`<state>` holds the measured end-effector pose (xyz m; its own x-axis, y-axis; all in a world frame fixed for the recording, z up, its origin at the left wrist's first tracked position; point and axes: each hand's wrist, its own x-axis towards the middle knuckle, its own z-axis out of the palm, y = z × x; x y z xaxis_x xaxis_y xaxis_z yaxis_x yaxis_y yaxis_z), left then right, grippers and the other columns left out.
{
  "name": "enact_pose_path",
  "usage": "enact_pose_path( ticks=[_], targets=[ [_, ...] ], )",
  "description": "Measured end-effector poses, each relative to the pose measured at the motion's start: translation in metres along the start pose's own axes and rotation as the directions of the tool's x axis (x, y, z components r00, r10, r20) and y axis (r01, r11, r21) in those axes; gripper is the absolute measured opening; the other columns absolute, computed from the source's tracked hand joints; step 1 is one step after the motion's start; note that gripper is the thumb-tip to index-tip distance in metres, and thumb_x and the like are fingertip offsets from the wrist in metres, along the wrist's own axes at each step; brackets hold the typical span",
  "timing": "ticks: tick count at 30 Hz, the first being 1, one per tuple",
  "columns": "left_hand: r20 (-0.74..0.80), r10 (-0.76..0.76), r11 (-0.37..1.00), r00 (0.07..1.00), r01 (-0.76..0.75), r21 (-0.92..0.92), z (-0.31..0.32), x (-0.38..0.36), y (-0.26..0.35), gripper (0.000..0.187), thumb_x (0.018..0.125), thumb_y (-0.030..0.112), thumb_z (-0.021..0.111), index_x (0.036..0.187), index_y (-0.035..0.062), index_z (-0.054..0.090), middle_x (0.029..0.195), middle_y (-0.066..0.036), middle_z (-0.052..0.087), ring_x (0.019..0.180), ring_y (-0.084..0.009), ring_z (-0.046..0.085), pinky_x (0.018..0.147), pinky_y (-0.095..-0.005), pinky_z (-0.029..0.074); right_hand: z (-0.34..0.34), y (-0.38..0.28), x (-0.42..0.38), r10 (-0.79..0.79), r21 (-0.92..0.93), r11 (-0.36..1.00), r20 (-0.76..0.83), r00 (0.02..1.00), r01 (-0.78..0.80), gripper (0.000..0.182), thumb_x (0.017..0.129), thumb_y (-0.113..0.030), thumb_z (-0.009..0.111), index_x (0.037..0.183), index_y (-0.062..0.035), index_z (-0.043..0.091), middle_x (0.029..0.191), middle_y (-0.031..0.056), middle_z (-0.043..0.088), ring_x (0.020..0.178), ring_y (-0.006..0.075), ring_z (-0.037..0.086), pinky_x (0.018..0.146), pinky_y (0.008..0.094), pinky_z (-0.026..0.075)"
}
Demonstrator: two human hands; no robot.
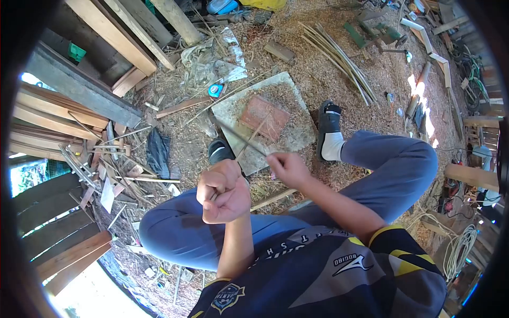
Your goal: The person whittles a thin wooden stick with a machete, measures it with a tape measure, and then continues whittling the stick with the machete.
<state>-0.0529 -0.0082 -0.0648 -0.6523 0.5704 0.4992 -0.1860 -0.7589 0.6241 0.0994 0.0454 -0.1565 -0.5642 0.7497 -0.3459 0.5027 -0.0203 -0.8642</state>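
Observation:
My left hand (225, 191) is closed in a fist, fingers curled round a thin wooden or bamboo strip (253, 133) that points away from me. My right hand (289, 169) grips the near end of a long, narrow dark blade (233, 132); its handle is hidden in the fingers. The blade lies across the strip in this view, just beyond my left fist. Below them a reddish-brown block (253, 112), dusted with shavings, rests on a pale square slab (298, 139) on the ground.
My sandalled feet flank the slab. A blue tape measure (215, 90) and a flat wooden stick (183, 106) lie beyond it to the left. Long thin strips (342, 66) lie farther off to the right. Boards (85, 79) and scrap wood (108, 175) crowd the left side; coiled cord (460, 249) hangs at right.

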Motion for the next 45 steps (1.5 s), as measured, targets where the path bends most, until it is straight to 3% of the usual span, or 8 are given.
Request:
enact_pose_path(
  ticks=[12, 15, 18, 25, 28, 35, 39, 45],
  targets=[
    [-0.017, -0.029, 0.999, 0.999, 0.029, -0.018, -0.009, -0.001, 0.004, 0.045, 0.095, 0.046, 0.049, 0.073, 0.0089, 0.038, 0.055, 0.003, 0.029, 0.049, -0.0104, 0.025, 0.049, -0.0315, 0.018, 0.012, -0.009, 0.002, -0.116, -0.147, 0.984, -0.073, 0.991, 0.104, 0.044, 0.097, -0.042, 0.059, 0.077, -0.0036, 0.068, 0.058, 0.0164, 0.057, 0.052, 0.0363, 0.058, 0.051, 0.0432, 0.045],
    [0.046, -0.026, 0.999, 0.999, 0.027, -0.026, -0.002, -0.006, -0.002, 0.042, 0.092, 0.044, 0.049, 0.072, 0.0097, 0.035, 0.056, 0.002, 0.028, 0.051, -0.0109, 0.024, 0.050, -0.0312, 0.018, 0.007, -0.015, -0.009, -0.318, -0.152, 0.942, -0.105, 0.942, 0.300, 0.045, 0.097, -0.043, 0.058, 0.078, -0.0038, 0.069, 0.057, 0.0152, 0.058, 0.052, 0.0359, 0.060, 0.052, 0.0423, 0.046],
    [0.085, -0.020, 1.000, 0.996, 0.021, -0.001, 0.009, -0.010, -0.001, 0.041, 0.092, 0.042, 0.048, 0.072, 0.0097, 0.035, 0.056, 0.002, 0.028, 0.051, -0.0110, 0.024, 0.050, -0.0311, 0.018, 0.008, 0.015, 0.008, 0.019, -0.054, 0.998, -0.117, 0.993, -0.025, 0.045, 0.098, -0.044, 0.057, 0.080, -0.0042, 0.069, 0.059, 0.0150, 0.061, 0.054, 0.0346, 0.063, 0.053, 0.0413, 0.048],
    [0.097, -0.010, 1.000, 0.995, 0.010, -0.001, 0.009, -0.008, -0.009, 0.042, 0.093, 0.044, 0.048, 0.072, 0.0092, 0.036, 0.054, 0.003, 0.027, 0.049, -0.0109, 0.023, 0.049, -0.0319, 0.018, 0.002, 0.004, -0.004, -0.221, -0.113, 0.970, -0.062, 0.973, 0.214, 0.048, 0.099, -0.044, 0.058, 0.081, -0.0001, 0.068, 0.062, 0.0165, 0.063, 0.055, 0.0290, 0.064, 0.056, 0.0407, 0.048],
    [0.079, -0.019, 1.000, 0.997, 0.018, 0.022, 0.012, -0.007, -0.005, 0.044, 0.094, 0.044, 0.048, 0.071, 0.0089, 0.037, 0.054, 0.003, 0.027, 0.049, -0.0108, 0.024, 0.048, -0.0316, 0.017, 0.009, 0.022, 0.012, 0.079, 0.070, 0.995, -0.093, 0.993, -0.073, 0.054, 0.096, -0.051, 0.058, 0.078, -0.0018, 0.070, 0.063, 0.0204, 0.062, 0.060, 0.0413, 0.062, 0.057, 0.0474, 0.048],
    [0.100, -0.018, 1.000, 0.995, 0.018, 0.000, 0.013, -0.003, -0.008, 0.049, 0.095, 0.046, 0.049, 0.067, 0.0081, 0.038, 0.053, 0.003, 0.029, 0.046, -0.0106, 0.025, 0.047, -0.0307, 0.016, -0.005, 0.011, 0.002, -0.171, -0.155, 0.975, -0.051, 0.984, 0.161, 0.049, 0.098, -0.045, 0.058, 0.088, 0.0008, 0.072, 0.067, 0.0212, 0.063, 0.060, 0.0365, 0.062, 0.058, 0.0429, 0.048],
    [0.085, -0.037, 0.999, 0.996, 0.035, 0.028, 0.017, 0.000, -0.006, 0.049, 0.096, 0.046, 0.049, 0.067, 0.0081, 0.038, 0.053, 0.003, 0.029, 0.045, -0.0104, 0.024, 0.046, -0.0306, 0.015, 0.001, 0.057, 0.032, 0.176, -0.068, 0.979, -0.189, 0.966, -0.192, 0.053, 0.097, -0.050, 0.057, 0.090, 0.0004, 0.073, 0.073, 0.0237, 0.066, 0.067, 0.0412, 0.066, 0.061, 0.0461, 0.050],
    [0.129, -0.034, 0.999, 0.991, 0.035, -0.001, 0.018, 0.000, -0.009, 0.042, 0.092, 0.044, 0.049, 0.071, 0.0095, 0.036, 0.055, 0.002, 0.028, 0.049, -0.0106, 0.023, 0.048, -0.0311, 0.017, -0.012, 0.049, 0.021, 0.079, -0.189, 0.978, -0.057, 0.995, -0.088, 0.066, 0.097, -0.062, 0.047, 0.096, -0.0025, 0.075, 0.083, 0.0234, 0.071, 0.083, 0.0421, 0.070, 0.077, 0.0482, 0.054]
  ],
)
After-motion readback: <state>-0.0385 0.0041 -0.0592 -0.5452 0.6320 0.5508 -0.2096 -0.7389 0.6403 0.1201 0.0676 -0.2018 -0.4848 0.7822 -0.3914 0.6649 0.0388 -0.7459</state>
